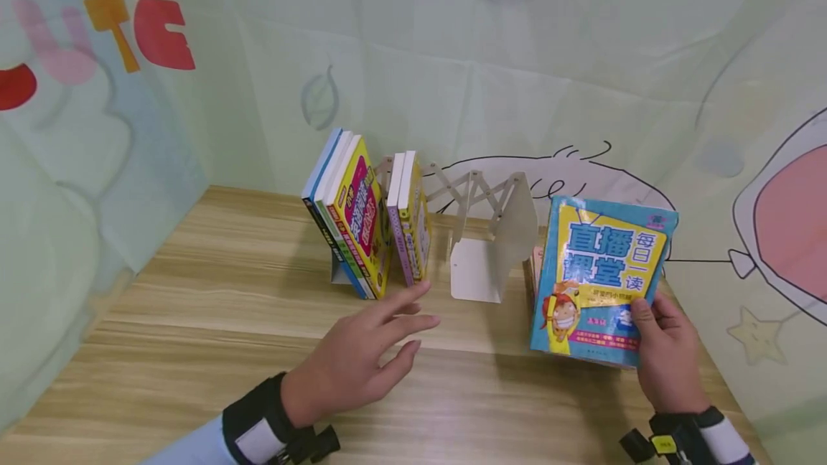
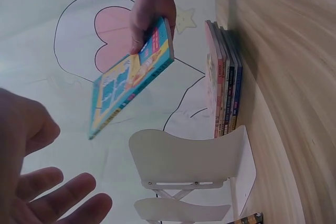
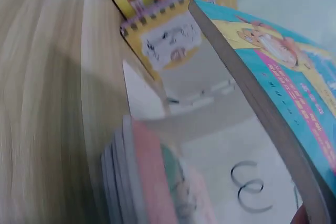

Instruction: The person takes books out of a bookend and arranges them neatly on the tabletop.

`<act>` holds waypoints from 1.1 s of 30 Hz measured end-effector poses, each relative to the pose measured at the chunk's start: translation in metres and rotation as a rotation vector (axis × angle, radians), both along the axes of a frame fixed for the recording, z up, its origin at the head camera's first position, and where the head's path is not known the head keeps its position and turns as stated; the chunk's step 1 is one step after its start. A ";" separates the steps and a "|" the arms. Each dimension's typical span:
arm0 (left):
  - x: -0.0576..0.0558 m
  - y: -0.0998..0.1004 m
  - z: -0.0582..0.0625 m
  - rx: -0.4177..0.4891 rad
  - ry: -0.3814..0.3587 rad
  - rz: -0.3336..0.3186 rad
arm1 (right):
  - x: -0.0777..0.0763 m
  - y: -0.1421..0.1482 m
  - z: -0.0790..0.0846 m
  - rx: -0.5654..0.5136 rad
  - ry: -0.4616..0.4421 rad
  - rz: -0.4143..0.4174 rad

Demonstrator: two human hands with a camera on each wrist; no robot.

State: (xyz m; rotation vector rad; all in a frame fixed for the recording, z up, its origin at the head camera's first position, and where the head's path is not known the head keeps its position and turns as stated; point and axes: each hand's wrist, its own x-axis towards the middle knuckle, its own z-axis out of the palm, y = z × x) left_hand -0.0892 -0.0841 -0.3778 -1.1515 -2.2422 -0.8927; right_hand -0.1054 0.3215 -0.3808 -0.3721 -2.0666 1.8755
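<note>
My right hand grips a blue and yellow paperback book by its lower right corner, thumb on the front cover. The book is held up and tilted, its cover facing the head camera. My left hand reaches over the table with fingers spread, holding nothing. Its fingertips are near two thin upright books in an expandable bookend rack. Left of these, several thicker books lean together. The rack's right part, a white plate and base, holds no books.
A stack of several thin books lies flat on the wooden table, mostly hidden behind the held book in the head view. A pale printed cloth hangs as a wall behind the table and at both sides.
</note>
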 end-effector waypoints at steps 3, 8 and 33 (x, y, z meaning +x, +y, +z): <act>0.001 0.000 0.000 -0.015 -0.039 0.011 | -0.007 0.010 -0.005 0.017 -0.080 -0.020; 0.002 -0.001 -0.001 -0.032 -0.079 0.019 | -0.021 0.021 -0.021 0.221 -0.305 -0.041; -0.001 0.000 -0.007 -0.088 -0.104 0.035 | -0.024 0.027 -0.037 0.451 -0.466 -0.043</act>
